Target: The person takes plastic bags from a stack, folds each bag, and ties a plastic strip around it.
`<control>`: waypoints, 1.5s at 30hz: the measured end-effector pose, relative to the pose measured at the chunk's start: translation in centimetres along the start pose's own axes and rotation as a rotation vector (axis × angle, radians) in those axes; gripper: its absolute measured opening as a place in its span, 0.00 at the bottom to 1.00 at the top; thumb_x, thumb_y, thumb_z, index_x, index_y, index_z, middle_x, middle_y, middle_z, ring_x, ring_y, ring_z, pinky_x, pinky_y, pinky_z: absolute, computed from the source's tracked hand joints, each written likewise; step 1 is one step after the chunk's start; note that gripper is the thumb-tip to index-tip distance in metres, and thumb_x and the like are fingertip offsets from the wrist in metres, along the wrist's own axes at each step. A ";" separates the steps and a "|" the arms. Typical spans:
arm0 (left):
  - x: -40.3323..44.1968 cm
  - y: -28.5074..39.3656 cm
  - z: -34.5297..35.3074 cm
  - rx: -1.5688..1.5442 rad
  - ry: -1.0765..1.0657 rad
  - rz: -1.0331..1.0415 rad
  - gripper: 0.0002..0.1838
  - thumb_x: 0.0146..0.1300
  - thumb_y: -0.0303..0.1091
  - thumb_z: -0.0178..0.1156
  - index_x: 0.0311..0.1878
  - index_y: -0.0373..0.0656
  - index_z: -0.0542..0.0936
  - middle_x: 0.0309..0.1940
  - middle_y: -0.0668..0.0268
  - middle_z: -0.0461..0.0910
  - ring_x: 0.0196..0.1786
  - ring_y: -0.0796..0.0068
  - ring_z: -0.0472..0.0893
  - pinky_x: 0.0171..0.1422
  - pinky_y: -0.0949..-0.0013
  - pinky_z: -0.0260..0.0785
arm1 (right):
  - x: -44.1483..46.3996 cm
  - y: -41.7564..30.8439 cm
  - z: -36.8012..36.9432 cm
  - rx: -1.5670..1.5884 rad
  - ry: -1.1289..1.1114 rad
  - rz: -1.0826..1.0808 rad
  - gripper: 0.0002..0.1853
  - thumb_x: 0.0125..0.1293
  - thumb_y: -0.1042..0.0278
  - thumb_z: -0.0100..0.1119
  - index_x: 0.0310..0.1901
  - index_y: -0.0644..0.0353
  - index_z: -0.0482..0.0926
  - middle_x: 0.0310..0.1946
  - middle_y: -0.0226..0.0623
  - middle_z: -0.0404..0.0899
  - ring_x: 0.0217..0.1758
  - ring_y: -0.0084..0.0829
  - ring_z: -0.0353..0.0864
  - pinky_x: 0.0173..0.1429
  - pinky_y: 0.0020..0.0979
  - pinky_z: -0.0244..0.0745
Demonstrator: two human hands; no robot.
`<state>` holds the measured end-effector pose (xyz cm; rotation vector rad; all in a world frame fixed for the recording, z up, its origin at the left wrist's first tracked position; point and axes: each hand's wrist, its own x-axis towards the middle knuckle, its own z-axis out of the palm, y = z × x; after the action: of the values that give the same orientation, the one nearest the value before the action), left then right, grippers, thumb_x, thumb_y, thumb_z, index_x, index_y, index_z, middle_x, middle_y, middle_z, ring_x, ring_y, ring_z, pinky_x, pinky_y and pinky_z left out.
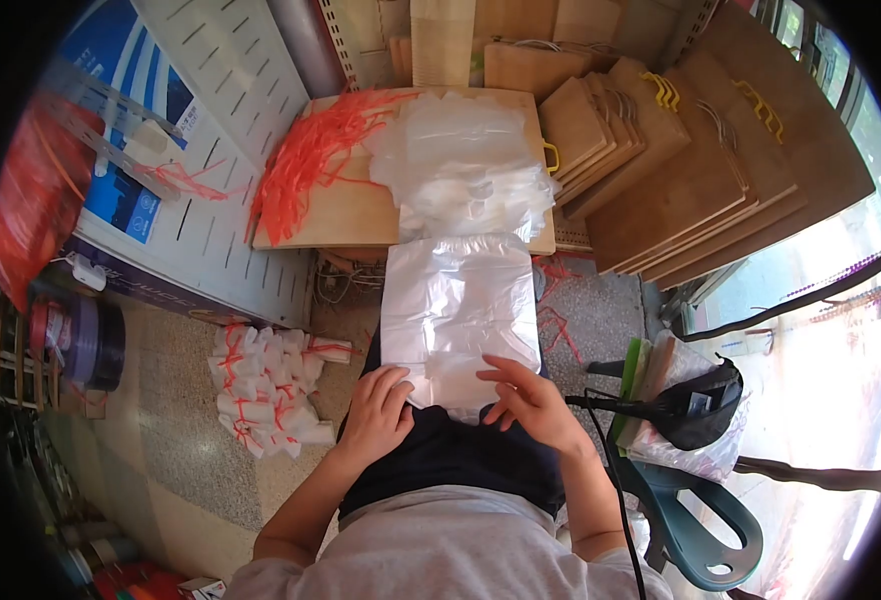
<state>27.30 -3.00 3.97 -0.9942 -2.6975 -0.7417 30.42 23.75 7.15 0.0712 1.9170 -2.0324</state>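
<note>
A flat translucent white plastic bag (pixel 461 290) lies over my lap, its far end reaching the edge of a wooden board. My left hand (pixel 374 415) rests at the bag's near left corner, fingers slightly bent on the plastic and thumb apart from them. Over the near right part of the bag, my right hand (pixel 533 402) is open with its fingers spread; whether the fingertips touch the film, I cannot tell. Beyond the bag, a pile of similar plastic bags (pixel 471 150) is spread on the board. Red plastic strips (pixel 306 160) lie in a heap left of that pile.
The wooden board (pixel 361 215) stands before my knees. On the floor at left sit white bundles tied with red strips (pixel 266 390). Wooden cutting boards (pixel 671 170) lean at the back right. A green plastic stool (pixel 701 520) and a black pouch (pixel 701 405) are at my right.
</note>
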 end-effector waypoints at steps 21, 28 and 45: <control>2.7 -1.2 0.5 0.002 -0.229 0.269 0.37 0.47 0.37 0.69 0.64 0.45 0.71 0.66 0.61 0.66 0.61 0.61 0.71 0.65 0.59 0.63 | 1.1 2.9 -3.0 -1.135 0.153 -0.673 0.23 0.49 0.77 0.63 0.50 0.53 0.82 0.50 0.29 0.78 0.52 0.36 0.74 0.63 0.44 0.64; 3.6 -1.5 0.2 0.023 -0.294 0.300 0.35 0.45 0.35 0.69 0.61 0.44 0.73 0.61 0.61 0.68 0.61 0.61 0.70 0.63 0.59 0.63 | 1.4 2.8 -2.6 -1.046 0.135 -0.607 0.20 0.50 0.77 0.64 0.48 0.53 0.83 0.49 0.28 0.78 0.52 0.35 0.74 0.60 0.43 0.65; 7.1 -4.6 -0.2 -0.587 -0.230 -0.500 0.15 0.63 0.35 0.64 0.48 0.37 0.77 0.36 0.59 0.81 0.46 0.63 0.81 0.50 0.65 0.71 | 5.0 2.6 -2.4 -0.509 0.389 -0.194 0.12 0.65 0.66 0.61 0.45 0.63 0.74 0.30 0.55 0.81 0.36 0.55 0.82 0.38 0.42 0.76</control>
<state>18.88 -2.15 4.59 -0.4950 -3.0316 -1.6748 25.96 24.97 3.11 0.1691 2.7268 -1.6611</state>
